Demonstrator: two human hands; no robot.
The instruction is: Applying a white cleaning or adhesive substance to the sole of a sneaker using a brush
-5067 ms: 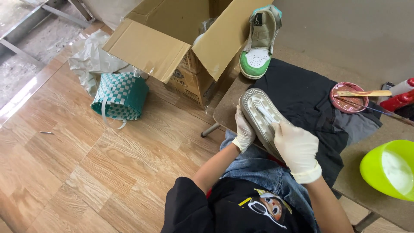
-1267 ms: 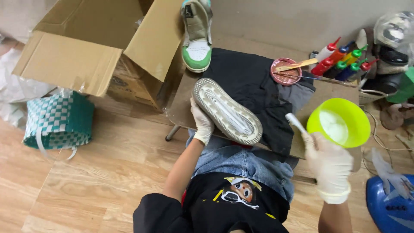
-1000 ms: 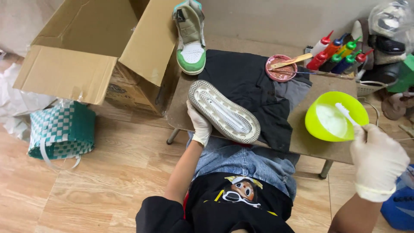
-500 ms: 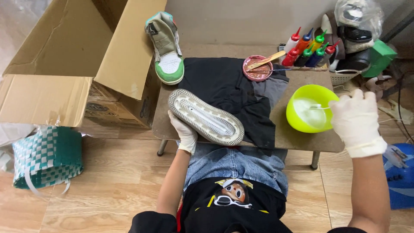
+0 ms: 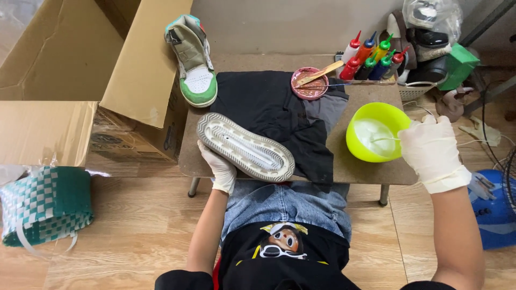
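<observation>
Shoe held sole-up, brush dipped in the bowl.

My left hand (image 5: 219,171) has its fingers curled closed around the upturned shoe (image 5: 245,146) on the dark cloth (image 5: 279,104). My right hand (image 5: 431,152) pinches a thin brush (image 5: 388,139) tightly, its tip just beyond my fingertips inside the lime-green bowl (image 5: 376,132).

Thin matt rubber gloves cover both hands (image 5: 217,171) (image 5: 430,151) — the left grip's shoe sole (image 5: 245,147) is ridged rubber, lying on soft black cloth (image 5: 274,107); beside the right grip, a glossy plastic bowl (image 5: 375,132) — matt board counter (image 5: 352,166)
</observation>
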